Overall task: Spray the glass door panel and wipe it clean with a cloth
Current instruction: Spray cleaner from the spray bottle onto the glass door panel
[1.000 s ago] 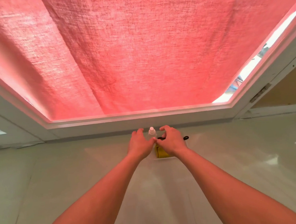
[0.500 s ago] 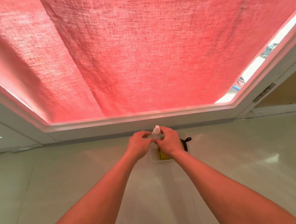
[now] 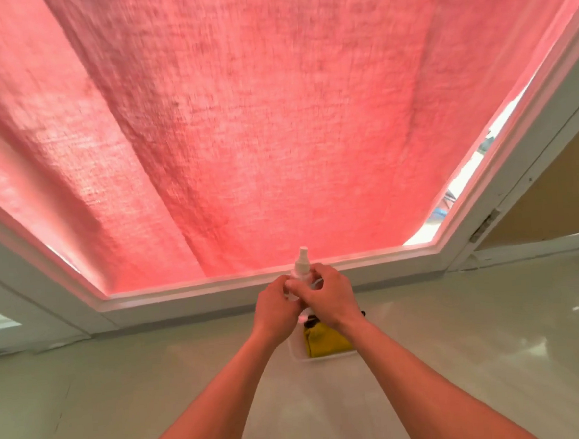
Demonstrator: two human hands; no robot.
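Note:
A small clear spray bottle [image 3: 301,268] with a white nozzle is held upright in front of the door's lower frame. My left hand [image 3: 275,306] and my right hand [image 3: 327,295] both close around its body. Below them a yellow cloth [image 3: 325,342] lies in a shallow white tray [image 3: 295,351] on the floor. The glass door panel [image 3: 467,179] fills the upper view, mostly covered from behind by a red curtain [image 3: 257,118].
The white door frame [image 3: 190,294] runs along the floor and up the right side, with a hinge [image 3: 484,226] there. A tan wall [image 3: 560,193] stands at the right. Pale glossy floor [image 3: 122,402] spreads around my arms.
Both hands closed on the spray bottle and lifted it out of the tray, up to the level of the door's lower frame. The view moved closer to the door.

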